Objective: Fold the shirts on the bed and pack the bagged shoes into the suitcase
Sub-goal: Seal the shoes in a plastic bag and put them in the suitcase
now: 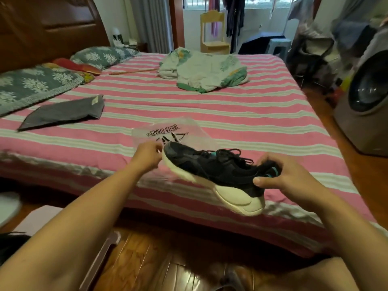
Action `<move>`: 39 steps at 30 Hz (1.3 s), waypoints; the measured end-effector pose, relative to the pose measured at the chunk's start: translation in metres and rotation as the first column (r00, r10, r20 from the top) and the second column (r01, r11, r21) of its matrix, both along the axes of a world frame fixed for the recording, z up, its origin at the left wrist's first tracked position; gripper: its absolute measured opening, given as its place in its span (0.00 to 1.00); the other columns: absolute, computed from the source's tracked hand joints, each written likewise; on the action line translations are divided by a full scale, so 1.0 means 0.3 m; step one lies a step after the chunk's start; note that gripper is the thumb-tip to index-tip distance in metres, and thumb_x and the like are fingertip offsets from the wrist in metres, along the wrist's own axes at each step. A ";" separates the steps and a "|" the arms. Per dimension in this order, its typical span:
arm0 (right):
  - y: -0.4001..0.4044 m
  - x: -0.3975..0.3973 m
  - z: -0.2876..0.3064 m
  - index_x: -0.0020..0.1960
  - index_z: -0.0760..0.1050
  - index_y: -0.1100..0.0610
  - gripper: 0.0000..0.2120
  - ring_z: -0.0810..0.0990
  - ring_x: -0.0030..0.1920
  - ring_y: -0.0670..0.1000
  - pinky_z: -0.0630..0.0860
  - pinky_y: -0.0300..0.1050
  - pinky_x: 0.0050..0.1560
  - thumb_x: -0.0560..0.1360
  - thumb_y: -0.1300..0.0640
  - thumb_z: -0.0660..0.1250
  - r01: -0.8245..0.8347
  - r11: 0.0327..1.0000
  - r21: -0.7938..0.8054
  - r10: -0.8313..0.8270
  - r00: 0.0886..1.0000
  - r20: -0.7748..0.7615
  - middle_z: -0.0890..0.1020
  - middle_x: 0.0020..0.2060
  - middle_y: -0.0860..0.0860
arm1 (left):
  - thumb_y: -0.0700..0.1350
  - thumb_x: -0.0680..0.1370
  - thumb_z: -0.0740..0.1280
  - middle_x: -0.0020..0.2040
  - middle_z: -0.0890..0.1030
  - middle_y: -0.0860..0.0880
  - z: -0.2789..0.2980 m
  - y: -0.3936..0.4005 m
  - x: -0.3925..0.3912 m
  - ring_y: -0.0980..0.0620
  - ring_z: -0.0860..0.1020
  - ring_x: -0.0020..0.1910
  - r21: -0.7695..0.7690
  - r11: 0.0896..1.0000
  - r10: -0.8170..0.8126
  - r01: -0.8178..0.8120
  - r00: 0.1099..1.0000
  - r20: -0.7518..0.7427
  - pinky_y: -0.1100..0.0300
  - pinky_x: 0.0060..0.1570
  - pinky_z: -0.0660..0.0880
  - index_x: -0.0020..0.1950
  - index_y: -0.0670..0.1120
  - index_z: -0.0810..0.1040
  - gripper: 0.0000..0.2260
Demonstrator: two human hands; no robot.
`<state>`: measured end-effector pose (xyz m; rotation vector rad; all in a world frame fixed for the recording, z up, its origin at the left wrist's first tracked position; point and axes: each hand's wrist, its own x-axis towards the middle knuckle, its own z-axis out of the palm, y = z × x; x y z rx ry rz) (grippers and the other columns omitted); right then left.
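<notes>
- The clear plastic bag (168, 133) reads "QUELLA STRADA", upside down to me.
- My left hand (148, 155) pinches the bag's mouth beside the toe of the black sneaker (214, 171).
- My right hand (279, 177) grips the sneaker's heel, held above the striped bed (231, 114).
- A folded dark shirt (63, 113) lies on the bed, far left.

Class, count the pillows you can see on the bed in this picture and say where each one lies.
2. One pillow lies at the bed's near left, by the headboard; the other pillow lies farther back along the same side. Others may be out of view.
</notes>
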<state>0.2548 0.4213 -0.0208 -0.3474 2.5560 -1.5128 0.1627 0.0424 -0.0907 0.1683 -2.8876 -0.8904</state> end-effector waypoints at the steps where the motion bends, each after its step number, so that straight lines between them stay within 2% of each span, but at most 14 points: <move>1: -0.013 0.004 0.003 0.43 0.79 0.49 0.12 0.82 0.46 0.53 0.78 0.53 0.49 0.71 0.64 0.77 -0.008 0.999 0.042 0.008 1.000 -0.003 0.83 0.42 0.50 | 0.43 0.78 0.73 0.45 0.82 0.45 0.032 0.004 -0.006 0.46 0.82 0.40 0.097 0.995 0.021 -0.022 1.000 0.016 0.49 0.39 0.84 0.47 0.43 0.83 0.03; 4: -0.050 0.011 0.025 0.45 0.78 0.49 0.10 0.82 0.46 0.53 0.77 0.53 0.49 0.72 0.60 0.77 -0.006 0.988 0.154 0.012 0.999 -0.039 0.83 0.42 0.48 | 0.44 0.78 0.74 0.47 0.81 0.45 0.100 0.024 -0.020 0.45 0.82 0.44 0.180 0.984 0.010 -0.007 1.000 -0.018 0.49 0.40 0.84 0.48 0.42 0.84 0.06; 7: -0.090 0.018 0.061 0.46 0.77 0.49 0.09 0.81 0.45 0.49 0.76 0.47 0.45 0.72 0.57 0.77 0.034 0.978 0.205 -0.015 0.996 -0.094 0.83 0.42 0.46 | 0.47 0.78 0.73 0.47 0.83 0.49 0.143 0.042 -0.019 0.49 0.80 0.47 0.027 0.999 -0.044 0.048 0.992 -0.121 0.54 0.46 0.78 0.49 0.46 0.86 0.06; 9: -0.126 0.025 0.082 0.45 0.76 0.47 0.10 0.80 0.44 0.46 0.74 0.44 0.43 0.71 0.54 0.77 0.090 0.971 0.222 -0.055 0.986 -0.155 0.82 0.42 0.44 | 0.48 0.79 0.72 0.47 0.83 0.51 0.167 0.069 -0.001 0.51 0.79 0.48 -0.058 0.995 -0.089 0.079 0.979 -0.186 0.55 0.47 0.73 0.49 0.48 0.86 0.05; 12: -0.192 0.038 0.103 0.47 0.75 0.47 0.11 0.79 0.45 0.46 0.73 0.45 0.43 0.71 0.52 0.77 0.167 0.956 0.241 -0.110 0.966 -0.233 0.81 0.44 0.43 | 0.47 0.80 0.70 0.46 0.82 0.50 0.198 0.123 0.036 0.48 0.79 0.47 -0.231 0.958 -0.220 0.167 0.949 -0.227 0.52 0.47 0.77 0.49 0.48 0.85 0.06; 15: -0.231 0.047 0.107 0.49 0.74 0.45 0.12 0.79 0.46 0.51 0.71 0.45 0.43 0.71 0.51 0.75 0.254 0.921 0.295 -0.168 0.943 -0.287 0.81 0.46 0.45 | 0.47 0.80 0.69 0.43 0.78 0.52 0.217 0.147 0.073 0.46 0.78 0.45 -0.312 0.923 -0.302 0.224 0.924 -0.232 0.51 0.45 0.77 0.50 0.47 0.85 0.06; 18: -0.245 0.050 0.100 0.53 0.73 0.46 0.13 0.79 0.46 0.56 0.70 0.45 0.42 0.72 0.50 0.73 0.329 0.850 0.411 -0.174 0.912 -0.371 0.83 0.48 0.50 | 0.46 0.81 0.69 0.40 0.72 0.55 0.228 0.142 0.110 0.50 0.74 0.42 -0.285 0.933 -0.305 0.220 0.904 -0.301 0.56 0.42 0.70 0.50 0.46 0.84 0.05; 21: -0.283 0.066 0.065 0.57 0.73 0.48 0.14 0.81 0.51 0.57 0.68 0.45 0.42 0.74 0.50 0.72 0.290 0.809 0.512 -0.053 0.902 -0.428 0.84 0.51 0.51 | 0.44 0.80 0.70 0.44 0.74 0.52 0.221 0.144 0.127 0.49 0.75 0.44 -0.200 0.953 -0.285 0.226 0.890 -0.354 0.56 0.44 0.71 0.51 0.46 0.84 0.04; 25: -0.380 0.095 0.011 0.58 0.73 0.50 0.14 0.81 0.50 0.56 0.68 0.45 0.42 0.74 0.50 0.71 0.207 0.873 0.441 0.000 0.905 -0.426 0.83 0.51 0.51 | 0.40 0.79 0.70 0.48 0.75 0.49 0.204 0.186 0.140 0.49 0.76 0.47 -0.111 0.953 -0.304 0.283 0.882 -0.360 0.57 0.49 0.72 0.50 0.44 0.84 0.03; 28: -0.419 0.071 -0.024 0.56 0.72 0.51 0.13 0.80 0.49 0.57 0.70 0.46 0.41 0.76 0.49 0.70 0.265 0.882 0.390 -0.079 0.898 -0.433 0.83 0.50 0.51 | 0.39 0.79 0.71 0.46 0.75 0.48 0.198 0.174 0.171 0.48 0.76 0.45 -0.120 0.945 -0.325 0.303 0.845 -0.426 0.55 0.46 0.73 0.49 0.43 0.84 0.02; 30: -0.422 0.046 -0.049 0.56 0.72 0.52 0.12 0.81 0.49 0.58 0.73 0.48 0.42 0.76 0.49 0.70 0.325 0.877 0.354 -0.145 0.881 -0.451 0.83 0.50 0.52 | 0.39 0.78 0.73 0.44 0.76 0.50 0.203 0.142 0.206 0.51 0.75 0.43 -0.132 0.932 -0.361 0.339 0.817 -0.449 0.58 0.43 0.72 0.49 0.45 0.84 0.02; 33: -0.442 0.029 -0.093 0.55 0.73 0.52 0.11 0.81 0.47 0.59 0.69 0.47 0.39 0.76 0.49 0.70 0.383 0.854 0.351 -0.180 0.852 -0.492 0.83 0.48 0.51 | 0.41 0.78 0.73 0.44 0.78 0.51 0.195 0.108 0.252 0.52 0.77 0.42 -0.142 0.909 -0.411 0.391 0.791 -0.453 0.57 0.42 0.76 0.50 0.47 0.85 0.02; 36: -0.492 0.037 -0.142 0.55 0.75 0.51 0.12 0.82 0.45 0.56 0.68 0.45 0.37 0.75 0.51 0.73 0.413 0.866 0.281 -0.211 0.813 -0.543 0.83 0.47 0.50 | 0.43 0.79 0.71 0.45 0.76 0.51 0.155 0.092 0.278 0.51 0.76 0.43 -0.194 0.952 -0.304 0.236 0.791 -0.531 0.52 0.38 0.76 0.53 0.47 0.83 0.04; 39: -0.535 0.039 -0.185 0.57 0.77 0.51 0.13 0.82 0.45 0.54 0.73 0.45 0.38 0.74 0.53 0.74 0.433 0.872 0.227 -0.246 0.790 -0.562 0.83 0.48 0.48 | 0.42 0.76 0.72 0.47 0.75 0.48 0.105 0.114 0.303 0.45 0.74 0.46 -0.381 0.925 -0.207 0.002 0.842 -0.498 0.54 0.37 0.71 0.61 0.47 0.79 0.14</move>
